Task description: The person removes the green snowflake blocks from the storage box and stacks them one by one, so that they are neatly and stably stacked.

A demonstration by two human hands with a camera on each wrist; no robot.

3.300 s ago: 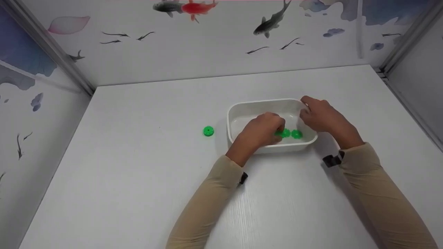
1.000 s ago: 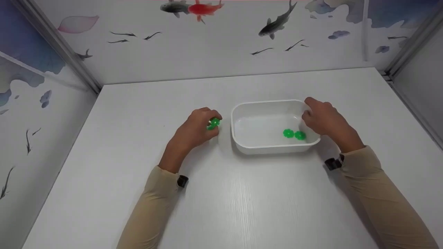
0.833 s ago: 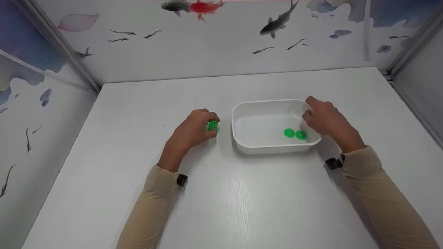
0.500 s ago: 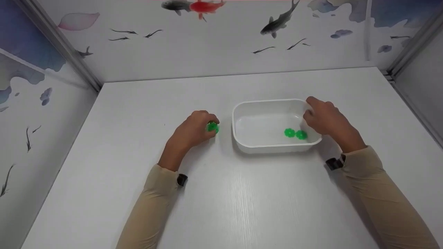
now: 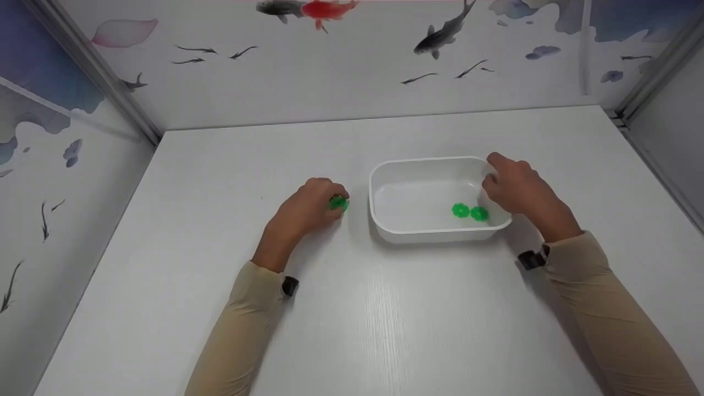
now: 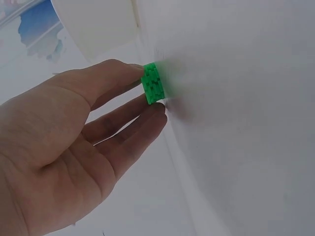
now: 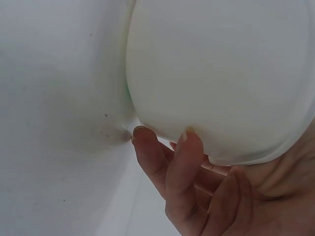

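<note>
Left of the tub, my left hand point(image 5: 309, 208) pinches a short stack of green notched discs point(image 5: 338, 203) between thumb and fingers, down at the tabletop. The left wrist view shows the stack point(image 6: 152, 83) edge-on, with layered teeth; its lower face is at or very near the white surface. My right hand point(image 5: 517, 187) grips the right end of a white plastic tub point(image 5: 429, 237), with fingertips against its outer wall point(image 7: 216, 73) in the right wrist view. Inside the tub, two flower-shaped green discs point(image 5: 461, 210) lie side by side near the front right corner.
The tub stands on a white table point(image 5: 330, 330) right of centre. Panels printed with fish point(image 5: 443, 33) rise behind and at the left, meeting at a metal corner post point(image 5: 110, 71). A plain panel point(image 5: 668, 115) stands at the right.
About three seconds ago my left hand was inside the tub and a green disc lay alone left of it. The hand has moved left onto that disc and lowered. My right hand keeps its grip.
</note>
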